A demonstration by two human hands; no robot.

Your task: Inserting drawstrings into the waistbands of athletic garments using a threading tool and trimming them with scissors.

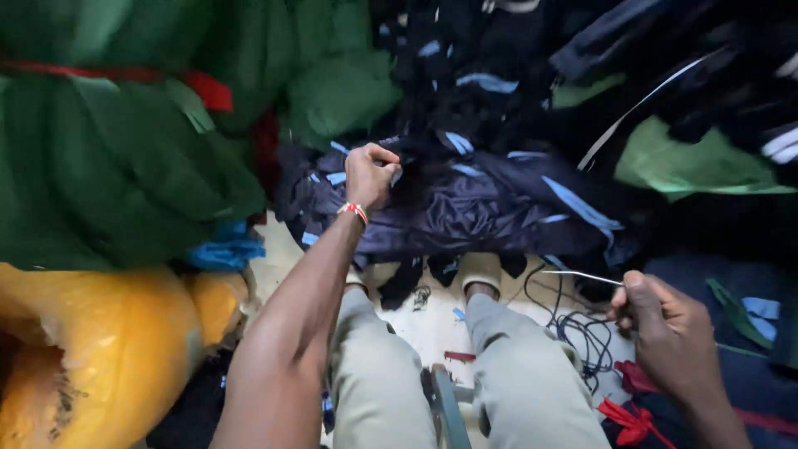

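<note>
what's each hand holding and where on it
Left hand grips a fold of the dark navy garment at its near edge. Right hand pinches a thin cord near its end.

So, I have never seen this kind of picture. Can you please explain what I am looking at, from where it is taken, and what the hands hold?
There is no machine here, only a person sitting, filmed by a camera worn on the head and looking down. The left hand grips the dark navy cloth with light blue strips that lies ahead. The right hand pinches a thin pale cord in its fingers. Around lie green fabric, a yellow sack, black cords on the floor, and red ribbon.
</note>
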